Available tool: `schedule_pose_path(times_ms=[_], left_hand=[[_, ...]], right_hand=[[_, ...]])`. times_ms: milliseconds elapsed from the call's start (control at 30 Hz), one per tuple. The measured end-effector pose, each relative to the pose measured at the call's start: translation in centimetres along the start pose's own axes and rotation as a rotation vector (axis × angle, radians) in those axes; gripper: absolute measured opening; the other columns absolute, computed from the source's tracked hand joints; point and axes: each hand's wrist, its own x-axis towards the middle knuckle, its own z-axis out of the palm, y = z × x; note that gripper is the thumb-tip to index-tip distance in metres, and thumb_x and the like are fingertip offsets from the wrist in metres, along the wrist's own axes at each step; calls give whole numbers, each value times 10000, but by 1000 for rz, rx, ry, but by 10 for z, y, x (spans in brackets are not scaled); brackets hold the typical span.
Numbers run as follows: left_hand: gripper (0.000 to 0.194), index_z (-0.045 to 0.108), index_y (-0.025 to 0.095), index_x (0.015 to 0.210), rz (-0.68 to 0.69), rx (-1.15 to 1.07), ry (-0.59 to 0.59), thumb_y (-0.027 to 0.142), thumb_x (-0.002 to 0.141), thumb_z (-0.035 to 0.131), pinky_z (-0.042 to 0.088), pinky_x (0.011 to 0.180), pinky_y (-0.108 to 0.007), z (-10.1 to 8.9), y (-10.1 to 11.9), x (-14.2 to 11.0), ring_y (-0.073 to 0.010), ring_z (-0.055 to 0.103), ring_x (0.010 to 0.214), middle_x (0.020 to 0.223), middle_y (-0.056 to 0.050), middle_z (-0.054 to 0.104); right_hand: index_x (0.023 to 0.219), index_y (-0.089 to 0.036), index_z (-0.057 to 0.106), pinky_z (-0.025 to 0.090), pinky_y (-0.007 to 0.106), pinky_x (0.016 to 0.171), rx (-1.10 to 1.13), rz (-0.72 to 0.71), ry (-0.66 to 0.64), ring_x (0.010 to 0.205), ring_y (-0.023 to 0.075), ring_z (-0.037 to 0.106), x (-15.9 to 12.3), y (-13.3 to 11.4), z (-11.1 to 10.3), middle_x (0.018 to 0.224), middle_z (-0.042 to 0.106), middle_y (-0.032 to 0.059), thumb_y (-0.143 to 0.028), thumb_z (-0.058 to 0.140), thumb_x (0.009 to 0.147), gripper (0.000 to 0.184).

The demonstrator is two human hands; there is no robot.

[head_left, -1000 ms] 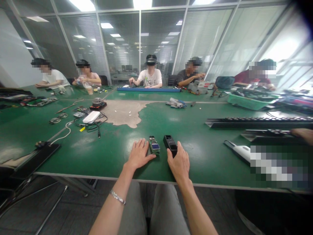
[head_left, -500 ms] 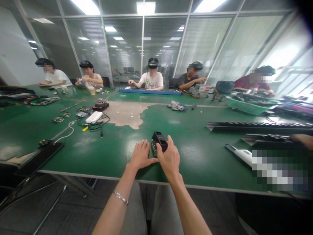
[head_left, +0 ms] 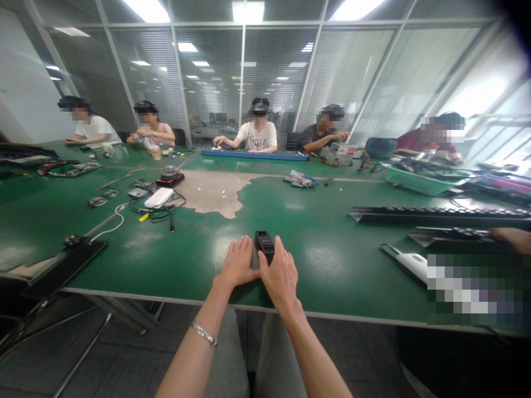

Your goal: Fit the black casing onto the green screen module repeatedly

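Note:
A black plastic device housing [head_left: 264,243] with rectangular openings in its top sits on the green table just in front of me. My right hand [head_left: 280,275] grips its near end, thumb on the left side and fingers along the right. My left hand [head_left: 239,262] lies beside it on the tabletop, fingers stretched forward and the thumb reaching toward the right thumb. Nothing shows in the left hand. The underside of the housing is hidden.
A white box [head_left: 159,198] with black cables lies left of a bare patch [head_left: 211,193] in the table covering. Dark metal rails [head_left: 435,214] and a white-and-black tool [head_left: 404,258] lie to the right. Several people sit opposite; another person's hand [head_left: 514,239] is at far right.
The housing has come down and left from a raised, tilted position with my right hand. The green circuit board visible at its left side before is now out of sight.

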Motion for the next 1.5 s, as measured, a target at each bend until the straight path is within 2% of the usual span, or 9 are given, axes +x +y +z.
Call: schedule_pose_path(times_ms=[200,400,600,667,867,1067,1233,1367,1500], left_hand=[[964,190,45,1517,2,13,8,591,786,502,76,1210,-472,0,1,-1,-296,126,1489,1603,-182,185],[869,201,59,1518,4,22,28,504,816,457,78,1208,-477,0,3,-1,-285,140,1487,1601,-168,205],[906,195,38,1519,-1,41,8,445,770,502,69,1209,-484,-1,4,1,-301,109,1490,1604,-164,194],[888,193,46,1521,-10,41,2,435,780,490,72,1210,-478,-2,4,1,-296,107,1491,1606,-156,194],[855,201,68,1523,-11,45,13,518,842,455,93,1209,-483,0,2,3,-300,126,1489,1600,-153,219],[899,230,112,1520,1,62,34,688,858,429,105,1198,-523,1,3,4,-320,152,1482,1587,-156,257],[980,276,121,1506,0,43,36,824,828,348,103,1198,-514,-2,5,3,-327,158,1479,1585,-161,260],[977,285,141,1507,-8,32,22,838,824,337,93,1196,-520,-2,6,2,-326,154,1480,1594,-149,241],[958,304,143,1502,-4,34,23,834,838,311,82,1196,-522,-2,6,1,-325,142,1483,1597,-144,235]], right_hand=[[1461,-66,345,453,402,928,8,-9,2,1106,296,567,-9,8,6,1273,612,191,-376,492,914,646],[1450,-52,360,453,410,915,-14,-2,-8,1101,306,562,-10,9,8,1227,628,200,-370,486,912,638],[1471,-39,314,445,431,938,13,-7,24,1120,324,546,-7,8,5,1262,604,209,-459,552,868,772],[1469,-45,320,448,433,934,21,-7,24,1111,326,552,-5,8,5,1264,605,203,-443,556,863,763],[1460,-72,349,458,409,917,47,25,17,1089,303,570,0,6,4,1254,625,182,-339,526,877,665],[1453,-90,369,468,421,903,161,79,91,1050,290,599,18,3,-15,1212,647,177,-416,521,887,671],[1450,-113,377,459,428,925,208,117,204,1047,276,607,28,30,-29,1266,616,185,-448,501,892,662],[1431,-96,403,453,436,935,140,162,191,1083,289,592,19,64,-22,1272,613,192,-447,517,875,667],[1429,-90,404,450,429,932,104,155,168,1092,293,580,9,78,-13,1295,603,185,-441,503,883,656]])
